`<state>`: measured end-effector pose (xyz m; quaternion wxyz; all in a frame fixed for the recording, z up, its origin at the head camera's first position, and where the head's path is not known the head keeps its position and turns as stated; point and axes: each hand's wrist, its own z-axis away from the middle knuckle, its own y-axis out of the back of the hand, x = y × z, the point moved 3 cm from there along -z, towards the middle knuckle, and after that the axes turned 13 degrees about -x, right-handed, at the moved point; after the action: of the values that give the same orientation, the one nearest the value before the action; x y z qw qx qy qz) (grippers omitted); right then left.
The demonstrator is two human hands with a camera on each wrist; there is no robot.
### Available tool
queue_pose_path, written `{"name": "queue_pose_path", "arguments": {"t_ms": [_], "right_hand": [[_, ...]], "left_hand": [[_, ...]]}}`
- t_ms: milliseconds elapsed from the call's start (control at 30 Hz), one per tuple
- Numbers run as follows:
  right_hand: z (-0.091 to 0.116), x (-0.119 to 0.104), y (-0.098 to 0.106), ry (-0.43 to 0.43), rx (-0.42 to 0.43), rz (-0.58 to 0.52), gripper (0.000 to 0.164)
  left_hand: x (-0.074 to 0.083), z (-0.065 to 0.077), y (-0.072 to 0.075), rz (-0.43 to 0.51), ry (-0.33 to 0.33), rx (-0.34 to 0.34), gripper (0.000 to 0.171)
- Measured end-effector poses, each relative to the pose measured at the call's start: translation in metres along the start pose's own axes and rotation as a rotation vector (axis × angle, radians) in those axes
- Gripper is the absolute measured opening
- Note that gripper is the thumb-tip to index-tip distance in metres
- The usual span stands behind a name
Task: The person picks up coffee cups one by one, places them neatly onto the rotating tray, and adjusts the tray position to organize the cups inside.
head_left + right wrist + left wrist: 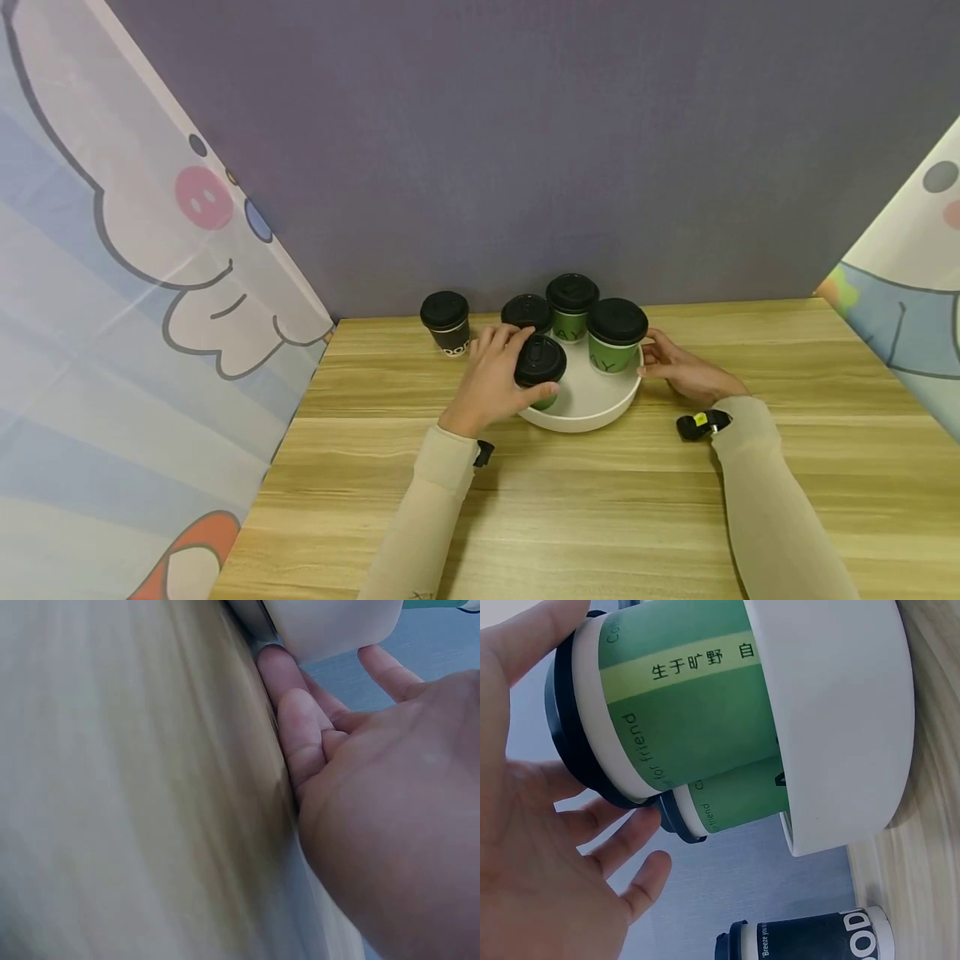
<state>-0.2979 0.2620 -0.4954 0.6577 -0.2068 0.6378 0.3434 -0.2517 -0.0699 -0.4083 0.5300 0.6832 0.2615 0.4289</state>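
Observation:
A white round tray [581, 419] on the wooden table carries several green paper cups with black lids. My left hand [489, 379] holds the front-left cup [542, 357] around its lid, thumb on the near side and fingers on the far side. In the left wrist view this green cup [690, 697] has its lower part behind the tray wall [840, 712]. At the tray's right side, my right hand [692, 375] grips the edge. The right wrist view shows curled fingers [304, 727] low against the tray [337, 626], one digit higher on its wall.
A dark paper cup [448, 323] with a black lid stands on the table left of the tray. Inside the tray are a right cup [617, 329], a back cup [572, 304] and a back-left cup [527, 312]. A grey panel [525, 167] rises behind the table.

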Motion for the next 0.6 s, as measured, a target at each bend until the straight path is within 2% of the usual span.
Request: {"name": "queue_pose_path", "arguments": {"t_ms": [167, 400, 500, 600], "right_hand": [[0.001, 0.003, 0.0, 0.022, -0.016, 0.016, 0.072], [-0.001, 0.004, 0.0, 0.043, -0.027, 0.038, 0.066], [-0.001, 0.002, -0.001, 0.038, -0.029, 0.04, 0.069], [-0.002, 0.001, -0.001, 0.022, -0.021, 0.043, 0.072]], "left_hand": [[0.0, 0.0, 0.0, 0.015, 0.002, -0.019, 0.094], [-0.004, 0.002, 0.002, 0.056, -0.01, -0.022, 0.09], [-0.007, 0.003, 0.004, 0.093, -0.017, -0.003, 0.09], [-0.012, 0.003, 0.006, 0.142, -0.023, 0.04, 0.083]]}}
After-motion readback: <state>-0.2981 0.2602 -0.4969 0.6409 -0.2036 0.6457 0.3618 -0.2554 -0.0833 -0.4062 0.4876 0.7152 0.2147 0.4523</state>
